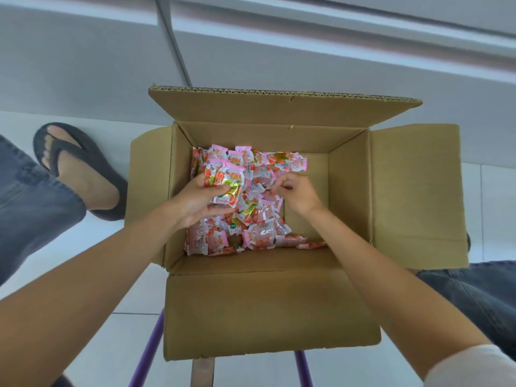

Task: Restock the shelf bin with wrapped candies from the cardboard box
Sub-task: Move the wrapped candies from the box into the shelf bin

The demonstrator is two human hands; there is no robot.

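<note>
L: your left hand (pixel 199 201) grips a handful of wrapped candies (pixel 223 181), just above the pile (pixel 251 219) | R: your right hand (pixel 297 192) has fingers curled into the pile, can't tell if it holds any | pile: left side of the open cardboard box (pixel 349 191)

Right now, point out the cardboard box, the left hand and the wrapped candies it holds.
cardboard box (pixel 268 311): head view, on the bare near flap.
left hand (pixel 195 203): head view, on the middle of the hand.
wrapped candies (pixel 227 177): head view, on the top packet of the gripped bunch.
</note>
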